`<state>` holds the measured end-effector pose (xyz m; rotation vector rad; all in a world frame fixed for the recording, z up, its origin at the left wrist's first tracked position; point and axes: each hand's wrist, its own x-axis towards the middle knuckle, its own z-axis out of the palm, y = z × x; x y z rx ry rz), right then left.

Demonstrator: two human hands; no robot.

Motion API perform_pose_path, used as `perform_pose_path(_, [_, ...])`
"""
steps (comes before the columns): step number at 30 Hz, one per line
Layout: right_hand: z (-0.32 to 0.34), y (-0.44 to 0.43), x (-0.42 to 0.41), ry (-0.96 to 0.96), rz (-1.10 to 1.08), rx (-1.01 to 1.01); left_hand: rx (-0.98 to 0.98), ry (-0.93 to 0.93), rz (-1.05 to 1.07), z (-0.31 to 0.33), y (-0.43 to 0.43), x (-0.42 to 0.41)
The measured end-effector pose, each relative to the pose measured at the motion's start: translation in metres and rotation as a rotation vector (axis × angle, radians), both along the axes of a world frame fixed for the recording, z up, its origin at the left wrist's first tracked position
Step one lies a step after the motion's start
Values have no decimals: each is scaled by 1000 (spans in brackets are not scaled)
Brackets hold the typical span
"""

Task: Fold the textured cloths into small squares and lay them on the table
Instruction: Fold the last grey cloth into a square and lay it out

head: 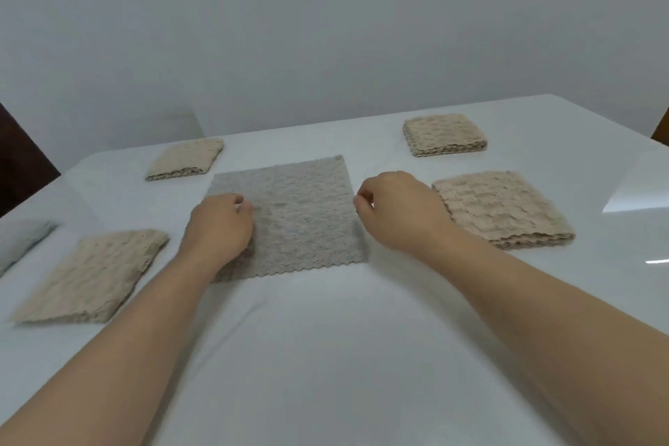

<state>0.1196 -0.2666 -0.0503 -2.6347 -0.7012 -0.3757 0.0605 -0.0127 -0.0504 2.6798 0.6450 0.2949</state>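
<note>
Flanking the grey cloth (286, 217), left hand (219, 224) and right hand (396, 210) at its side edges.

wall (325, 11): plain, pale grey | table (325, 355): white, glossy (light glinting at its right side) | chair (21, 170): dark brown back poking in at far left

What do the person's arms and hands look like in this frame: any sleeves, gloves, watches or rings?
Both forearms are bare up to the frame edge, with no sleeves in view. The left hand and right hand wear no gloves. No watch, bracelet or band shows at either wrist, and no ring is visible on the fingers, though they are slightly blurred. No markings or tools are attached.
</note>
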Motion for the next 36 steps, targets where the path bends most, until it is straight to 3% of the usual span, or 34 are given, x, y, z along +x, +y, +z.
perform_pose_path(5, [-14, 50, 40, 249, -231, 245, -24, 80, 122, -9, 48, 7])
perform_pose_path(13, [-14, 86, 82, 300, -426, 18, 39, 12, 144, -24, 58, 20])
perform_pose_path(16, [-7, 95, 93, 367, -445, -37, -31, -97, 118, -27, 64, 22])
perform_pose_path(22, [-7, 103, 97, 349, -327, 67, -230, -246, 98, -20, 64, 13])
perform_pose_path(26, [-4, 90, 87, 285, -296, 33, -358, -165, 85, -15, 66, 7])
perform_pose_path(34, [1, 50, 60, 346, -260, -90, -322, 121, -104, 0, 55, -16])
perform_pose_path(36, [1, 44, 56, 357, -249, -90, -252, 96, -80, -2, 53, -16])
